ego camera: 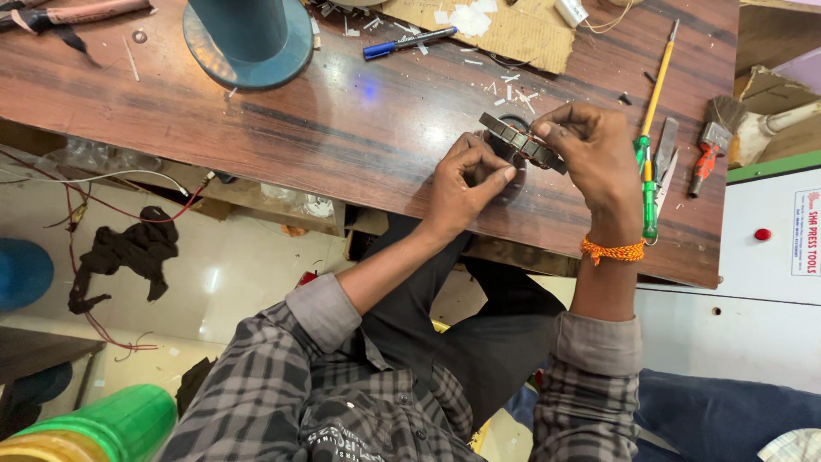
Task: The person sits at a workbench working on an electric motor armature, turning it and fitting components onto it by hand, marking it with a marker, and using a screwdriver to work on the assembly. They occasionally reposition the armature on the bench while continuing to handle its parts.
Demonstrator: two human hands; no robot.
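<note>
Two hands grip the stator (522, 141) just above the worktop (359, 128): your left hand (466, 180) pinches its near edge, your right hand (590, 150) closes over the far rim. It looks like stiff, weighty laminated steel (the windings seem fragile), so hold the rim. A white label with red print (806, 231) sits on the white cabinet at right.

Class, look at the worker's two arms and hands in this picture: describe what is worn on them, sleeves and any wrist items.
Both arms wear grey-and-black plaid shirt sleeves rolled up with plain grey cuffs turned out. The left hand is bare, with no glove. The right hand is bare too, and an orange braided thread circles its wrist.
</note>
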